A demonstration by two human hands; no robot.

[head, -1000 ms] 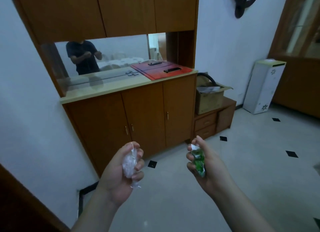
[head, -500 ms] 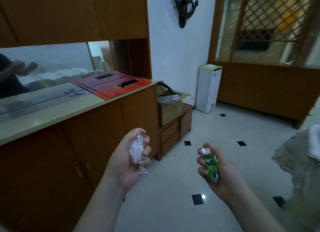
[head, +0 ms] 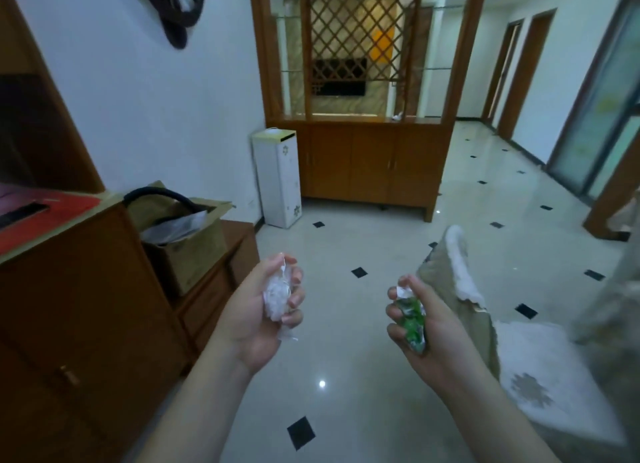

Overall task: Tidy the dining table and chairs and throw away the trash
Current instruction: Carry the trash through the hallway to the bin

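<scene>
You are turning to your right: a second ago the sideboard with its mirror was filling the view, and now it is sliding off to the left while the lattice room divider point(head: 353, 116), the white bin-like cabinet point(head: 277, 178) beside it and the long tiled floor point(head: 346, 376) are opening up ahead. A cloth-covered chair point(head: 460, 289) is coming into view at your right.

Your hands are not changing their hold. Your left hand point(head: 263, 313) is staying curled round a crumpled clear plastic wrapper point(head: 277, 294), and your right hand point(head: 422, 327) is keeping its fingers clamped on a scrunched green and white wrapper point(head: 410, 317). Both pieces of trash are sitting in your fists, held out in front of you and well apart from each other.

This suggests you are carrying the trash away and looking for where to drop it. No open bin is plainly showing yet; whether the white cabinet is one, I cannot tell.
</scene>
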